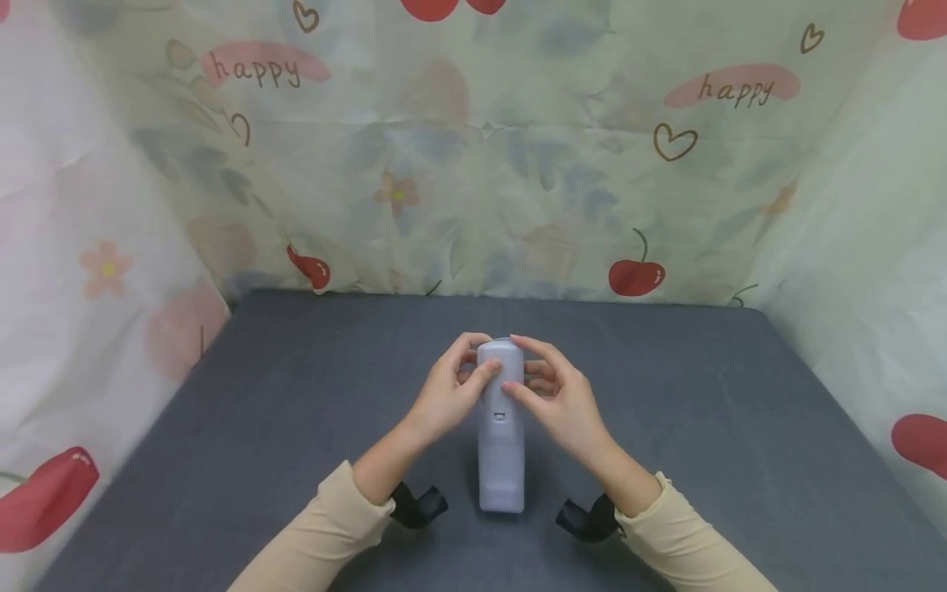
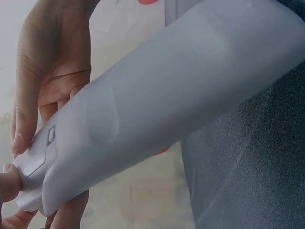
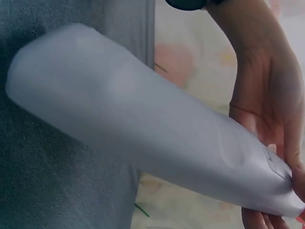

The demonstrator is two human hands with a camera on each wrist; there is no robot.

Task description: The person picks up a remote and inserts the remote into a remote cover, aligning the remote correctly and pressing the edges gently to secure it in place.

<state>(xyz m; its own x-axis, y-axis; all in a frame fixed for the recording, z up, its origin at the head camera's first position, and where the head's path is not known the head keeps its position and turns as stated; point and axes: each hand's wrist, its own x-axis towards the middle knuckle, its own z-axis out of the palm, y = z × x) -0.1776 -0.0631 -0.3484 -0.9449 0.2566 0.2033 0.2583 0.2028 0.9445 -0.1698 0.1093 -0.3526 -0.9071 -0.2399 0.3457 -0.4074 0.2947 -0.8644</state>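
Observation:
A long, pale lavender plastic device (image 1: 501, 460) with rounded ends stands in front of me, its narrower end away from me. My left hand (image 1: 453, 386) grips the far end from the left, thumb on the face and fingers round the side. From the right, my right hand (image 1: 564, 399) holds the same end, its thumb a little lower on the face. Between the thumbs and the middle lies a small latch notch (image 2: 51, 135) at the edge of a seamed cover panel (image 2: 35, 157). In the right wrist view the broad end (image 3: 47, 71) reaches over the dark cloth. The device's other side is hidden.
A dark grey cloth-covered table (image 1: 333, 370) spreads around the hands. Behind it hangs a printed curtain (image 1: 488, 189) with cherries and hearts, and similar cloth closes both sides. Black straps with camera mounts (image 1: 422, 506) sit at the wrists, below the cream sleeves (image 1: 325, 526).

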